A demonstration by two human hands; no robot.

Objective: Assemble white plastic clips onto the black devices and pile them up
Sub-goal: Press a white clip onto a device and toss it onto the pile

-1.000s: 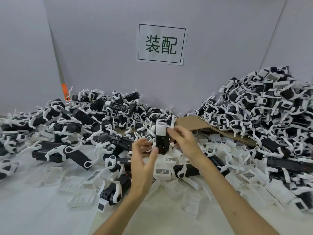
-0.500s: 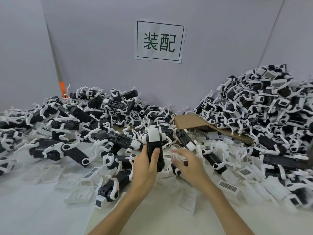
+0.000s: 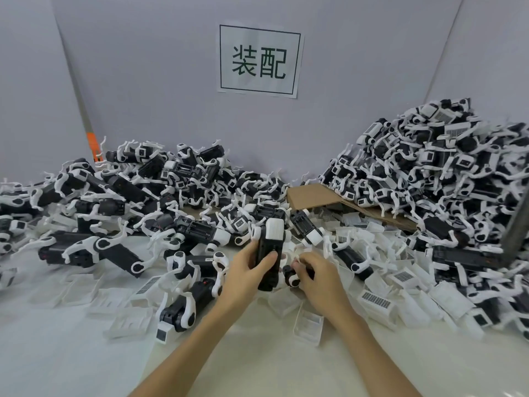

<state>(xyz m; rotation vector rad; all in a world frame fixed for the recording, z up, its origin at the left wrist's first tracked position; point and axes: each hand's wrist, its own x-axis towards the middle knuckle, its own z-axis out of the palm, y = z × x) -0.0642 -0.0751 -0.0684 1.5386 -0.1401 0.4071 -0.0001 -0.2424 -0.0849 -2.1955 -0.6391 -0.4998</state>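
Left hand (image 3: pixel 246 267) is gripping the black device (image 3: pixel 267 250) at centre frame, standing it nearly upright, long axis running top to bottom and its white-capped end pointing up toward the back wall. Right hand (image 3: pixel 317 279), up at that cap a second ago, is now reaching down just beside it, fingers curling round a small black-and-white piece (image 3: pixel 292 278) on the table (image 3: pixel 86 353). The clip is probably seated, and the device is awaiting the pile (image 3: pixel 443 173) at upper right.
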